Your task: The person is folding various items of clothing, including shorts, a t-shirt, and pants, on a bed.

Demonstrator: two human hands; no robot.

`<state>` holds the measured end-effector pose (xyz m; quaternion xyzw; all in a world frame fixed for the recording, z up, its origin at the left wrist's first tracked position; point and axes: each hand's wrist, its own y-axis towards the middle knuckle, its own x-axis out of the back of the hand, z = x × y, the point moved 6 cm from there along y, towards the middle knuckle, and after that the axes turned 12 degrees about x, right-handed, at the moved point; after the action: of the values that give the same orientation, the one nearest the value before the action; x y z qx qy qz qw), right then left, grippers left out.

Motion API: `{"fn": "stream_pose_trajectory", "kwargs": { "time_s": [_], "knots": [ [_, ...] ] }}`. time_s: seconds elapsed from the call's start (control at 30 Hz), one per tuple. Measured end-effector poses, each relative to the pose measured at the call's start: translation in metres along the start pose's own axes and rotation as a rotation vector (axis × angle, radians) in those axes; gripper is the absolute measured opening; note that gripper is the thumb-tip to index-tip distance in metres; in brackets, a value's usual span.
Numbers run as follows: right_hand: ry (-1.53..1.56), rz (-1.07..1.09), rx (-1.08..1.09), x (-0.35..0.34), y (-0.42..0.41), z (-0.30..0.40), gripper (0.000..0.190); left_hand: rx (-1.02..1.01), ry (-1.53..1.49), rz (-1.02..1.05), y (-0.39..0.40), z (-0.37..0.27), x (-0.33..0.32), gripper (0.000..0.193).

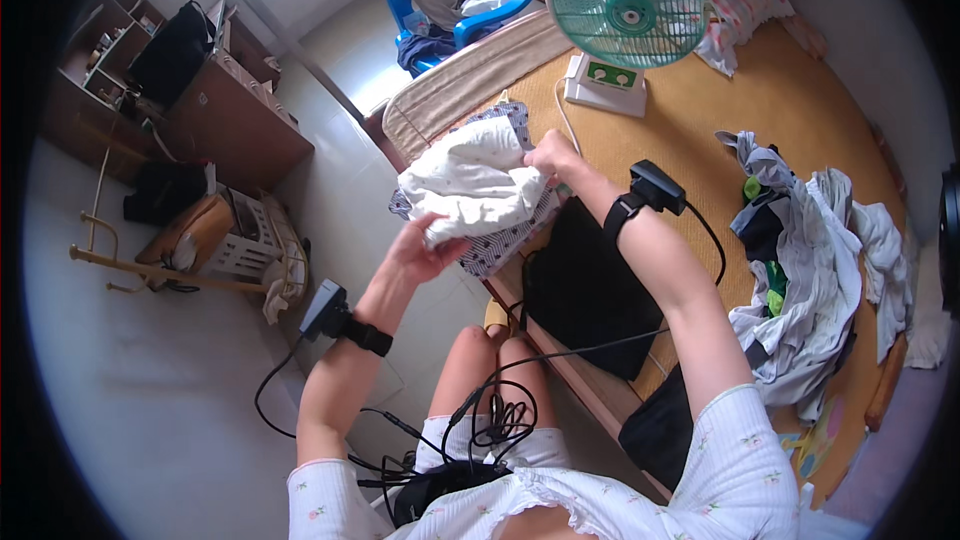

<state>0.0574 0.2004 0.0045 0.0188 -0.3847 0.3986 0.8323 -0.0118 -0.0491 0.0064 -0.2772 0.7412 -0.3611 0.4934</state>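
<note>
Both my hands hold a white cloth garment [472, 180], bunched and folded over, at the near left edge of the bed. My left hand [429, 249] grips its lower left corner, thumb on top and fingers beneath. At the upper right edge my right hand [553, 156] pinches the fabric. Beneath the white garment, a striped, patterned garment [499, 244] sticks out on several sides, partly past the bed's edge. Whether the two garments touch all over is hidden. A black cloth item or bag [589, 289] lies on the bed below my right forearm.
A green table fan [628, 7] stands on the bed mat [682, 101], its cord running near my right hand. A heap of clothes [806, 270] lies at the right. Beyond the bed is a blue chair [499, 22] with clothes. Black cables [510, 420] cross my lap to both wrists.
</note>
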Motion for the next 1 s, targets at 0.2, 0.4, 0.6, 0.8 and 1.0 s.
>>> {"fn": "stream_pose_trajectory", "kwargs": {
  "time_s": [0.2, 0.4, 0.6, 0.8, 1.0],
  "knots": [
    [0.21, 0.242, 0.141, 0.019, 0.001, 0.099, 0.023, -0.203, -0.124, 0.312, -0.046, -0.096, -0.017, 0.031],
    [0.192, -0.011, 0.23, 0.022, 0.088, 0.154, 0.017, -0.418, -0.21, 0.282, -0.068, -0.171, -0.027, 0.025],
    [0.161, 0.006, 0.4, 0.017, 0.136, 0.18, 0.019, -0.486, -0.184, 0.311, -0.07, -0.195, -0.023, 0.024],
    [0.176, 0.066, 0.632, 0.04, 0.103, 0.152, 0.021, -0.547, 0.064, 0.166, -0.066, -0.116, -0.033, 0.036],
    [0.119, -0.086, 0.602, 0.013, 0.028, 0.026, 0.019, -0.438, 0.269, -0.075, 0.001, 0.019, 0.006, 0.05]
  ]
}}
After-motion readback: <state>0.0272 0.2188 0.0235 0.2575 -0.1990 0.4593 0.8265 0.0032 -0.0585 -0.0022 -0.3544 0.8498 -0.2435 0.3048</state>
